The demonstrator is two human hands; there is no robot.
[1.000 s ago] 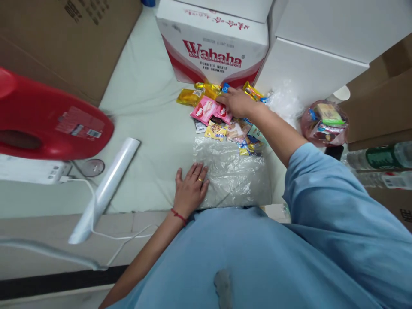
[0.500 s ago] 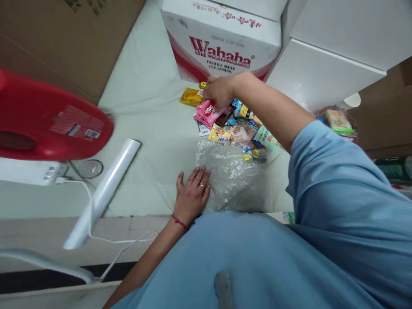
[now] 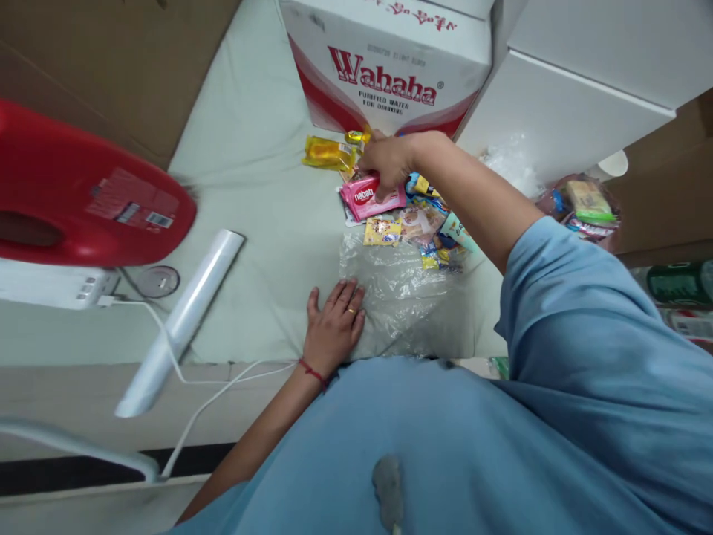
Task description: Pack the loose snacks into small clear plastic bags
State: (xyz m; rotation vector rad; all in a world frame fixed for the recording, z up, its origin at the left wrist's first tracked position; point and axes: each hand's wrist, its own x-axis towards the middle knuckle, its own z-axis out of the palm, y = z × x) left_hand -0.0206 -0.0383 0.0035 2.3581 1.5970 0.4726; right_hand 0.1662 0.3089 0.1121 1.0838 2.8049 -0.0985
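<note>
My left hand (image 3: 334, 323) lies flat with its fingers stretched out, over the left edge of a clear plastic bag (image 3: 409, 305). Beyond the bag, my right hand (image 3: 387, 160) reaches over a pile of small wrapped snacks, palm down and fingers curled. Its fingertips are at a small yellow wrapper (image 3: 356, 138); what they grip is partly hidden. Under the hand lies a pink nabati packet (image 3: 372, 199). A yellow see-through packet (image 3: 328, 153) is just left of the fingers. Nearer me are a yellow biscuit sachet (image 3: 382, 231) and a pale green packet (image 3: 457, 232).
Behind the snacks stands a Wahaha water carton (image 3: 384, 82), with white boxes (image 3: 579, 104) to its right. On the left are a red jug (image 3: 94, 193), a power strip (image 3: 56, 284) with a white cable and a plastic-film roll (image 3: 181, 319). More packaged snacks (image 3: 589, 202) lie far right.
My right hand has shifted slightly among the snacks, and the pink packet now lies flatter and shows more. The camera view has tilted a little. My left hand stays on the bag.
</note>
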